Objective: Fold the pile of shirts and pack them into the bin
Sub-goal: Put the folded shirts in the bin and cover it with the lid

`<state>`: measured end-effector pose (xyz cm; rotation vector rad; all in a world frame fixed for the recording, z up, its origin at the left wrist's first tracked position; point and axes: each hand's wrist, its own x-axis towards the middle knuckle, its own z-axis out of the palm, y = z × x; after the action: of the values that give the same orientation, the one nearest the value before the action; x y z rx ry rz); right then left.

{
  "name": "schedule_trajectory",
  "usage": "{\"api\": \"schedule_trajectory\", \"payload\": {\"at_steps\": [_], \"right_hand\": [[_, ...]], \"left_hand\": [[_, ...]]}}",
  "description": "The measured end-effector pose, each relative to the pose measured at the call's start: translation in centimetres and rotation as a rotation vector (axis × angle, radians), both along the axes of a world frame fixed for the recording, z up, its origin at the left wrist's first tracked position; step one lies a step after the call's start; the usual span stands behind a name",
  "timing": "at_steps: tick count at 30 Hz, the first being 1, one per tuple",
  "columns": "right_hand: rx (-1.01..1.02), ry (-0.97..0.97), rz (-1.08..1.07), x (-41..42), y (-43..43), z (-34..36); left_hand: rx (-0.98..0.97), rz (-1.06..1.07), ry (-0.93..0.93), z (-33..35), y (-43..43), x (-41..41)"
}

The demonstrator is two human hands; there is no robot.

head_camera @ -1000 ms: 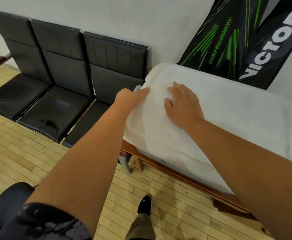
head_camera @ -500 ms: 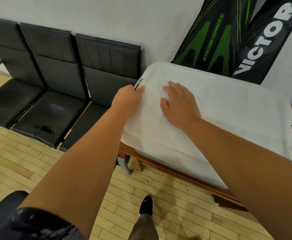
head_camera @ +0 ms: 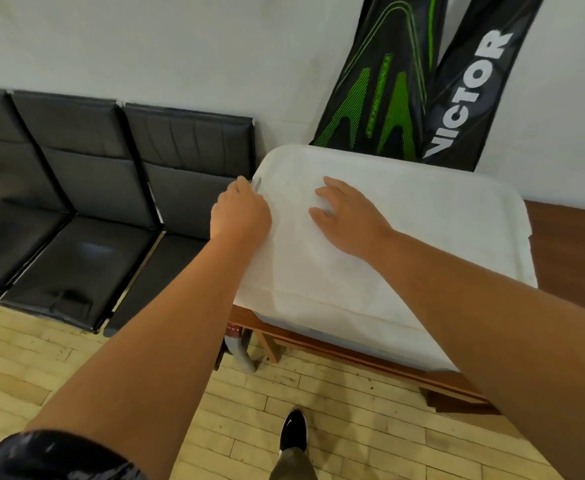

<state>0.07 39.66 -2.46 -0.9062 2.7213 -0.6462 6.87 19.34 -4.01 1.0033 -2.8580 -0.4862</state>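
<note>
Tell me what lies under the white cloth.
The white cloth drapes a boxy shape on a wooden bench; only a pale strip shows below the hem. The rest is covered.

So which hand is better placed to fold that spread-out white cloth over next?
Probably the left: the left hand grips the white cloth at its left edge, ready to lift it, while the right hand lies flat on top.

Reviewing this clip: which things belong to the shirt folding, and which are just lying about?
In the job: white cloth spread over the wooden table; left hand gripping its left edge; right hand flat on top.
Lying about: black seats beside the table; racket bags behind it.
</note>
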Motion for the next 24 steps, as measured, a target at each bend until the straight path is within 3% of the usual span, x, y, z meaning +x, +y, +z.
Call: {"api": "schedule_trajectory", "payload": {"at_steps": [3,8,11,14,16,19,21,24], "right_hand": [[-0.011,0.025,-0.174,-1.5,5.3,0.3],[0.068,0.118,-0.503,-3.4,16.2,0.8],[0.146,0.123,-0.664,-2.8,22.0,0.6],[0.104,-0.079,-0.851,-1.8,25.8,0.2],[-0.079,-0.348,-0.988,-1.2,26.7,0.6],[-0.253,-0.689,-1.015,-0.7,27.4,1.0],[-0.298,-0.738,-1.002,-0.7,27.9,0.5],[-0.263,-0.655,-0.964,-1.0,28.1,0.1]], "left_hand": [[-0.112,-0.176,0.004,0.3,4.4,-1.4],[-0.072,-0.654,-0.053,0.6,16.5,-4.7],[-0.036,-0.832,-0.086,0.4,23.3,-5.9],[-0.069,-0.829,-0.102,-0.2,27.9,-6.5],[-0.123,-0.794,-0.097,-1.1,29.3,-6.5],[-0.184,-0.758,-0.069,-1.8,30.0,-6.0],[-0.199,-0.756,-0.056,-1.8,30.3,-5.9],[-0.213,-0.744,-0.037,-2.0,30.3,-6.0]]}}
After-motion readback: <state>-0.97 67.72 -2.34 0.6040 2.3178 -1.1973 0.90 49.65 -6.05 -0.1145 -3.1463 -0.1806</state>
